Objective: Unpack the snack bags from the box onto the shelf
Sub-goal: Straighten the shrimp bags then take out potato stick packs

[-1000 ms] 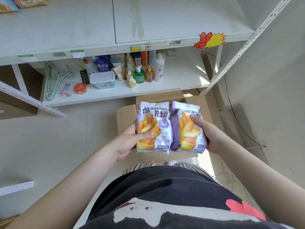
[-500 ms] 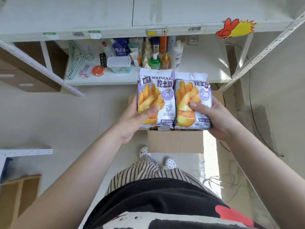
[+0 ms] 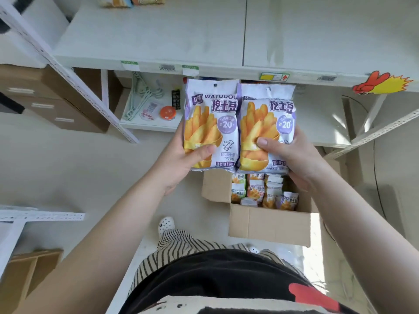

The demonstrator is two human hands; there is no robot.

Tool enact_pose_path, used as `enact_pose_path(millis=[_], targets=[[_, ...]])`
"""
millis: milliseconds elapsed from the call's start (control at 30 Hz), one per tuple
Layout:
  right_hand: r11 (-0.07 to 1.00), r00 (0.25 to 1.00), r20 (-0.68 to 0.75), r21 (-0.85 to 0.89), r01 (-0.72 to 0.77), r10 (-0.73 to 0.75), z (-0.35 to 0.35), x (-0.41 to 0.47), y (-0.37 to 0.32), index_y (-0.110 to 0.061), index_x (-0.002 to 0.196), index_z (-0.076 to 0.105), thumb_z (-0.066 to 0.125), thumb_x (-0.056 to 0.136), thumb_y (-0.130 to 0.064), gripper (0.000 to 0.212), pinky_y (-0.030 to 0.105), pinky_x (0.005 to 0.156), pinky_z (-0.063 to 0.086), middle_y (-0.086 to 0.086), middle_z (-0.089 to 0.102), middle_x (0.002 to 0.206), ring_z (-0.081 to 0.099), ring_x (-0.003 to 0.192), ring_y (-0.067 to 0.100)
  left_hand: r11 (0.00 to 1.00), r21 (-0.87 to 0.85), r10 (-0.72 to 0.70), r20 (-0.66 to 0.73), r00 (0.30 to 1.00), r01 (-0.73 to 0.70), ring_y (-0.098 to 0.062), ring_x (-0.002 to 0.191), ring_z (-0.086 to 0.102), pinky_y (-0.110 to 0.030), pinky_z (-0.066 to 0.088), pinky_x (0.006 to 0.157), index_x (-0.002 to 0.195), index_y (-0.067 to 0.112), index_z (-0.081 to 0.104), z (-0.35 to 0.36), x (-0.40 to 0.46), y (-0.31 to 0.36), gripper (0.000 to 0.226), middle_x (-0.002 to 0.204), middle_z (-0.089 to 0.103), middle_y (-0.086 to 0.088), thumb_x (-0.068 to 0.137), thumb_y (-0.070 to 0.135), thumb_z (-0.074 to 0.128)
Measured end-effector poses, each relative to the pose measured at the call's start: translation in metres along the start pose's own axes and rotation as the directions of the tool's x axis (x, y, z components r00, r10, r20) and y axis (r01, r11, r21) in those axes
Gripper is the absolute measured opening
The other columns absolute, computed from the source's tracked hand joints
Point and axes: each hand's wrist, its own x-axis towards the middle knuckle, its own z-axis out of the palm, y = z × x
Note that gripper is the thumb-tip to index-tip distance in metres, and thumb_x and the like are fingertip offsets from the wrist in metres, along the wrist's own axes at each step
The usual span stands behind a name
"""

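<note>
The left hand grips a purple-and-white snack bag by its lower left edge, thumb curled over the front near the printed fries. Just beside it, the right hand grips a second bag of the same kind at its lower right, thumb pressed on the front and the other fingers behind, out of sight. The two bags stand upright side by side, their inner edges touching or slightly overlapping, both printed fronts facing the camera.

Directly below the held bags sits the open cardboard box on the floor, with more snack bags standing inside it; some have green or orange packaging. Above and beyond the grip runs the pale shelf, its front edge carrying small labels and just over the bags' top seams. At the far back of that shelf, two other bags are partly cut off by the frame edge. To the right of the grip, a red-and-yellow sticker is fixed to the shelf edge.

Left of the left hand, on the lower shelf, lie pale green hangers and a round orange lid. Below the arms, a black shirt and striped trousers show.
</note>
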Motion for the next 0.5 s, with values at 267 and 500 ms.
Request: enact_pose_path(millis=[267,500], targets=[[0.996,0.995,-0.1,0.082,-0.019,0.027,0.156,0.089,-0.001,-0.013,0.119,0.061,0.072,0.073,-0.021,0.048,0.036,0.072,0.06,0.0,0.076,0.102,0.073,0.092,0.02,0.999,0.044,-0.003,-0.034,0.999,0.005,-0.005,0.124,0.054,-0.032,0.041,0.107,0.141,0.028,0.039,-0.175,0.037,0.025,0.075,0.134,0.057,0.012,0.076,0.025,0.077],[0.995,0.993,-0.103,0.095,-0.038,0.048,0.21,0.13,-0.008,-0.011,0.13,0.054,0.069,0.077,-0.019,0.056,0.036,0.077,0.059,0.004,0.073,0.11,0.071,0.099,0.022,1.0,-0.005,0.026,-0.007,1.0,-0.026,-0.004,0.12,0.057,-0.019,0.046,0.096,0.141,0.026,0.039,-0.245,0.062,0.033,0.068,0.132,0.059,0.011,0.082,0.013,0.071]])
